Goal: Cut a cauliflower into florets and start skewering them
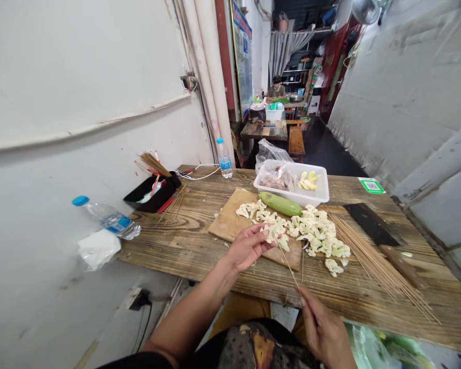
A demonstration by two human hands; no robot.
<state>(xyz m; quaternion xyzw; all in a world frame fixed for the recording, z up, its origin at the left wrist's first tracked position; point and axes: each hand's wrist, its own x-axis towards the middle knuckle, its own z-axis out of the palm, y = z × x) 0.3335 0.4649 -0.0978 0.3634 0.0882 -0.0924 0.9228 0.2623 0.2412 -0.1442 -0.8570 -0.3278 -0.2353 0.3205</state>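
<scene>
My left hand (249,247) pinches a cauliflower floret (275,231) above the near edge of the wooden cutting board (230,218). A thin bamboo skewer (290,266) runs from that floret down to my right hand (320,320), whose fingers are closed round its lower end. Whether the tip has gone into the floret is hidden. More cauliflower pieces (317,230) lie heaped at the board's right side and on the table. Behind them a green gourd-like vegetable (279,203) rests on the board. To the right, a bundle of loose skewers (372,253) is spread out.
A cleaver (372,224) lies on the wooden table (176,246) at right. Behind the board stands a white plastic tray (322,192) with bagged meat and yellow slices. Bottles (225,159) and a black box (148,196) are at left. Another person (276,89) sits far back.
</scene>
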